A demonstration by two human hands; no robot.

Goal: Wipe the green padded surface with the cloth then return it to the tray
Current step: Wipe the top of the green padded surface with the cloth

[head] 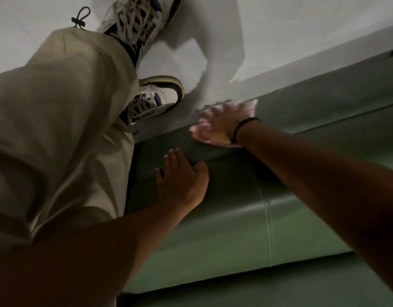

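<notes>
The right hand point(221, 127), blurred, lies flat with fingers spread on the pale pink cloth point(196, 130) at the far edge of the green padded surface point(235, 229). The left hand point(182, 176) rests flat and open nearer. Beyond lies a light grey floor point(279, 29), with 2 sneakers point(160, 97).

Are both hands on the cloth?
No, only the right hand presses the cloth; the left hand lies flat on the green padded surface.

The green padded surface point(235, 229) carries a pale cloth point(248, 107) at its edge and the flat left hand point(182, 176).
</notes>
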